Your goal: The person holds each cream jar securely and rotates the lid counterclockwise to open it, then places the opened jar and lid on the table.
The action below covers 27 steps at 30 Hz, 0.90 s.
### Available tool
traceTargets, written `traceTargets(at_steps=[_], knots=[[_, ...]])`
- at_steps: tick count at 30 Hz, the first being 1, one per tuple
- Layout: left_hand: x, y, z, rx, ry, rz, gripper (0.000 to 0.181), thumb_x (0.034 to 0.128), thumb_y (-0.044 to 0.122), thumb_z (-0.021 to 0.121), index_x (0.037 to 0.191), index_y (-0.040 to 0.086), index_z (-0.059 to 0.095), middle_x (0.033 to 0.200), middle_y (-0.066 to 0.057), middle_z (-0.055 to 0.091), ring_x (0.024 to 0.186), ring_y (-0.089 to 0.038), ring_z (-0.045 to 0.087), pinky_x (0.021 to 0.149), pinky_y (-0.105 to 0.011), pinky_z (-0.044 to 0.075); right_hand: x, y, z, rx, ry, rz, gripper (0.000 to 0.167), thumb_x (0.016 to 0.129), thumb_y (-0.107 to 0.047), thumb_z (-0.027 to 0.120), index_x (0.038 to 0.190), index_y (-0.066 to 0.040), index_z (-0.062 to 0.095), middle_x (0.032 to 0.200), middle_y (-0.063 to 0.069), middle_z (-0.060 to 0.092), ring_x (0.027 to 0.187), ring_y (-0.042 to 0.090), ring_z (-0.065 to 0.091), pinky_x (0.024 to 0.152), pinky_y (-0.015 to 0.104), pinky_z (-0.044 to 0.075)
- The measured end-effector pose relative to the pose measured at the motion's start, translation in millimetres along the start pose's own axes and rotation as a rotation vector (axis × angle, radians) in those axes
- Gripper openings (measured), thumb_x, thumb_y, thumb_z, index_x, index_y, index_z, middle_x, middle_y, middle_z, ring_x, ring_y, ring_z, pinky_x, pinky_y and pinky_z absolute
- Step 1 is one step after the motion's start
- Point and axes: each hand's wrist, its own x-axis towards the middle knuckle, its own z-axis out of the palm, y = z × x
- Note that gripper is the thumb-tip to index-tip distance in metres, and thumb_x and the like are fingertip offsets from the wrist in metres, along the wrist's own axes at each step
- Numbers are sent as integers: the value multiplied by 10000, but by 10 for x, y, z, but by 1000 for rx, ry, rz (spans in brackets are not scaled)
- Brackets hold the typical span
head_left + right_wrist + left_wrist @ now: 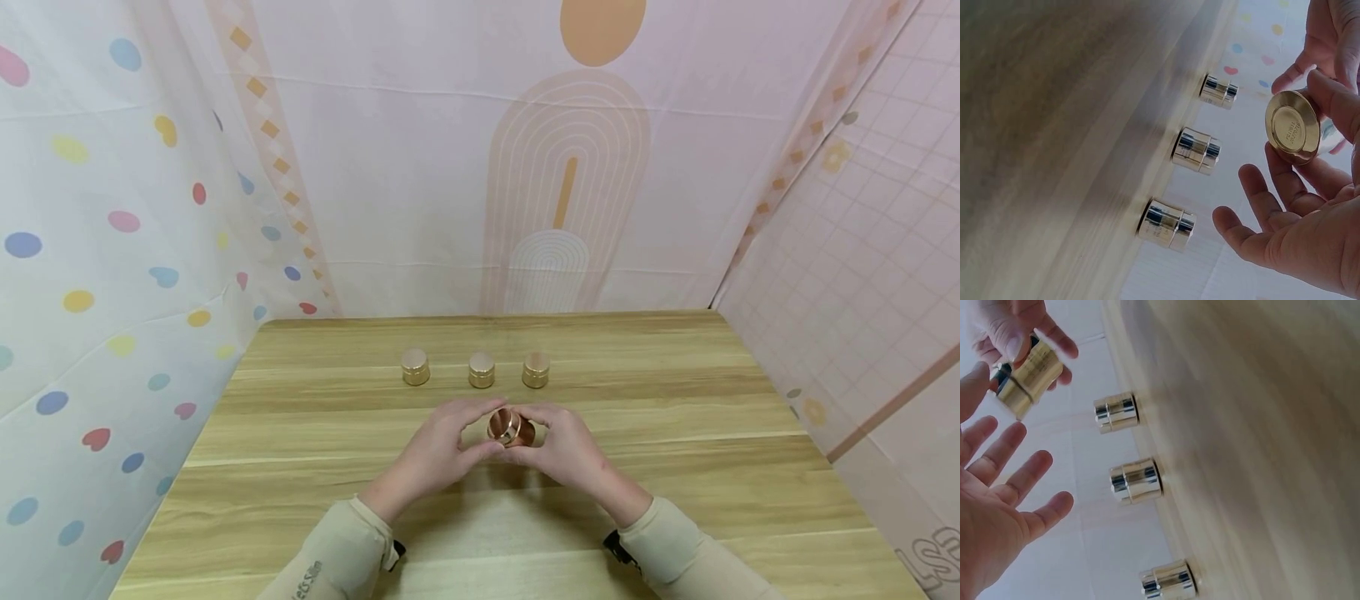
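Observation:
Between my two hands is a shiny gold jar (pixel 505 426), tilted and lifted off the table. My right hand (pixel 566 447) grips its body with thumb and fingers; the round base with small printed characters (pixel 1290 128) faces the right wrist camera. At the other end, my left hand (pixel 446 437) has thumb and index finger on opposite sides of the jar's lid (pixel 1015 399), its other fingers spread. Whether the lid is loose cannot be told. Beyond the hands, three similar gold jars stand upright: a left one (pixel 416 367), a middle one (pixel 482 371) and a right one (pixel 536 371).
The jars stand on a wood-grain table (pixel 300 433). Behind it hangs a pale patterned cloth (pixel 405 183), with a dotted cloth (pixel 97 275) on the left and a grid-patterned cloth (pixel 870 250) on the right.

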Motion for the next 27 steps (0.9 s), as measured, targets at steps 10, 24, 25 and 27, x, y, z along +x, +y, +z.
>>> traceTargets(at_steps=[10,24,25,27], knots=[[7,-13,-30,83,-27,88,593,880,193,853,1444,158,671,1430,-57,715,1355,-333,651,1177,-585,476,8,2,4,1,-36,-1,622,803,-257,955,1362,-100,733,1339,85,761,1258,277,719,1104,500,562],[-8,2,-4,58,-22,-1,590,914,285,840,1463,166,658,1443,-56,708,1384,-329,624,1196,-625,432,1,-13,13,4,-32,8,621,799,-237,960,1360,-91,735,1335,83,765,1278,299,707,1111,516,554],[-10,0,-5,58,-18,1,601,911,290,843,1467,157,653,1446,-61,705,1384,-331,624,1192,-620,439,1,-13,14,5,-29,7,616,800,-238,960,1357,-97,738,1332,80,766,1276,298,708,1110,516,555],[-12,4,-12,56,-12,0,633,898,292,855,1476,146,643,1452,-71,700,1379,-334,627,1183,-604,457,2,-12,15,4,-24,5,605,801,-241,959,1351,-110,744,1324,73,771,1271,294,711,1110,516,555]])
